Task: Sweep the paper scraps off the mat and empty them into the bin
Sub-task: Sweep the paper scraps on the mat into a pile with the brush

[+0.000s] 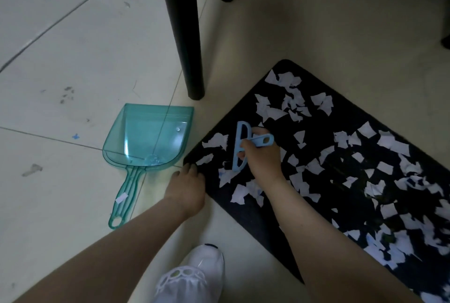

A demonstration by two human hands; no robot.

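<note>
A black mat [341, 117] lies on the floor at the right, strewn with several white paper scraps [272, 110]. My right hand [261, 154] is shut on a small light-blue brush [239, 149], held over the mat's near-left part. My left hand [186, 188] rests at the mat's left corner, fingertips touching its edge. A clear teal dustpan [148, 137] lies flat on the tiles just left of the mat, mouth pointing away, handle toward me. A paper scrap sits on its handle. No bin is in view.
Two black furniture legs [185, 35] stand beyond the dustpan and mat. A grey cable [60, 18] runs across the tiled floor at the upper left. My white shoe [194, 276] is at the bottom centre, next to the mat's near edge.
</note>
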